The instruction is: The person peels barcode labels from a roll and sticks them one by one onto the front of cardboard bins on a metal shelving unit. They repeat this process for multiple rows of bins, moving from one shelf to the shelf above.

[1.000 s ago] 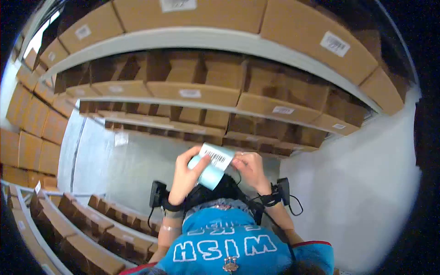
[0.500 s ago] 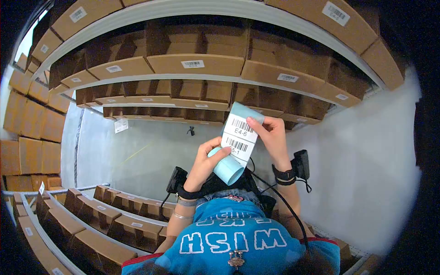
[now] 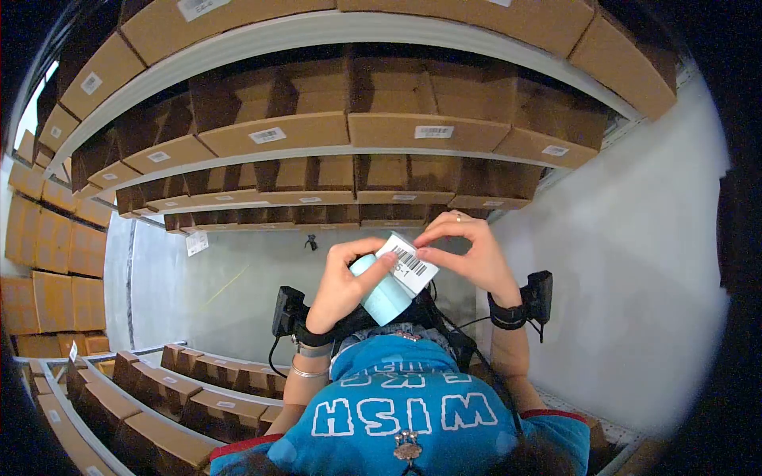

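A pale blue roll of barcode labels sits in my left hand, whose thumb presses on the front white label. That label carries a barcode and text ending in "5-1". My right hand is at the label's upper right edge, thumb and forefinger pinched close together there. A bit of greyish backing shows at the strip's top; what lies behind the label is hidden. A ring is on one right-hand finger. Each wrist wears a black strap with a dark device.
Ahead stand shelves of open cardboard bins with barcode labels on their fronts. More bins line a rack at lower left. Stacked cartons stand far left. A small black object lies on the grey floor. A cable runs by my body.
The extended strip has shortened in view, and the "E4-6" label no longer shows. My right hand has come down to the edge of the "5-1" label. The shelves have shifted left in view.
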Motion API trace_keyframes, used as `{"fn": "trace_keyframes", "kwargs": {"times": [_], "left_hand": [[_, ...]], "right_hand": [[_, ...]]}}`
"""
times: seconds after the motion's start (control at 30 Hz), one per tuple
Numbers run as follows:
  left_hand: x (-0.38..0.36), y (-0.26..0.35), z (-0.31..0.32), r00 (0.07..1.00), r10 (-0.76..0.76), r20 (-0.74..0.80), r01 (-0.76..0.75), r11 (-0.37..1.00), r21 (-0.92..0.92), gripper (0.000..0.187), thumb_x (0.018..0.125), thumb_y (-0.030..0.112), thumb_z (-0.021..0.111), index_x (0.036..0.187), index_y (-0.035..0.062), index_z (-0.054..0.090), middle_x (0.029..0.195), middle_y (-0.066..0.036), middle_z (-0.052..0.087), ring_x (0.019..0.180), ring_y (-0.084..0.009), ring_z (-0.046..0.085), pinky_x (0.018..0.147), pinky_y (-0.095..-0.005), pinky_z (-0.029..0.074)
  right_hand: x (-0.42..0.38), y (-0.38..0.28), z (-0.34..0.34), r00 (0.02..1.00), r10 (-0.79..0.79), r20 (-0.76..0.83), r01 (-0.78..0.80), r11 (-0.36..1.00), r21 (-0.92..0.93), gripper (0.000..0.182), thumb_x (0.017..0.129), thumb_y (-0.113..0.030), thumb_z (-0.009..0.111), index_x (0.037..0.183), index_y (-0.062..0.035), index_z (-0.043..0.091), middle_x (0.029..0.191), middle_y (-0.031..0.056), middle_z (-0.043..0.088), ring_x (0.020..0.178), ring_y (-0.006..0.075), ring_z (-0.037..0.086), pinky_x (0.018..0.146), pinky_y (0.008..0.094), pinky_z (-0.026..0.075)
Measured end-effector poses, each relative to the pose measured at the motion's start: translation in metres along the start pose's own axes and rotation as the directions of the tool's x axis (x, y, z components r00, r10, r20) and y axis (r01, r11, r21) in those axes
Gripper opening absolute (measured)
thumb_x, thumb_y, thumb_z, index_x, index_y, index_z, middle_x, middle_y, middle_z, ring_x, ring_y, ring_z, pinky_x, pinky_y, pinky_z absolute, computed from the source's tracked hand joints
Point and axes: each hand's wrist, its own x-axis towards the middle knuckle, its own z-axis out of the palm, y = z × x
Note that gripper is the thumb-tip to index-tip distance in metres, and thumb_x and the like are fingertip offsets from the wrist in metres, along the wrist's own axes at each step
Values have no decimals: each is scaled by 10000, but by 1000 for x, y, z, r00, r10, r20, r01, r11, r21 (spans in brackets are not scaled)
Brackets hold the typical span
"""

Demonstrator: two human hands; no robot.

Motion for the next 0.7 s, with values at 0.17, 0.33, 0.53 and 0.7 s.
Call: {"fn": "trace_keyframes", "kwargs": {"times": [0.17, 0.33, 0.53, 0.7], "left_hand": [[25, 14, 49, 1000, 30, 8, -30, 999, 44, 189, 839, 117, 659, 940, -42, 674, 809, -82, 692, 734, -88, 600, 652, -254, 488], [48, 26, 89, 997, 77, 25, -80, 978, 194, 182, 814, 116, 669, 900, -44, 681, 792, -134, 696, 711, -132, 644, 646, -277, 504], [70, 31, 132, 990, 131, 47, -139, 953, 270, 178, 796, 124, 679, 879, -34, 689, 807, -167, 695, 710, -202, 684, 641, -295, 510], [73, 42, 150, 993, 110, 30, -114, 934, 339, 165, 786, 117, 681, 870, -25, 693, 779, -166, 690, 682, -218, 687, 619, -288, 506]], "right_hand": [[1, 25, -63, 966, 104, 237, -163, 956, 246, 136, 779, -126, 730, 855, -16, 711, 827, 62, 665, 816, 139, 601, 752, 272, 448], [7, 49, -115, 909, 2, 417, -127, 954, 271, 138, 787, -121, 723, 850, 0, 704, 830, 75, 668, 812, 147, 612, 761, 274, 466], [12, 78, -164, 830, -103, 548, -102, 938, 332, 120, 785, -96, 718, 851, 4, 701, 813, 73, 672, 810, 154, 612, 756, 279, 466], [13, 78, -188, 859, -108, 500, -24, 968, 249, 123, 785, -127, 724, 828, -13, 704, 824, 71, 678, 813, 166, 622, 756, 292, 472]]}}
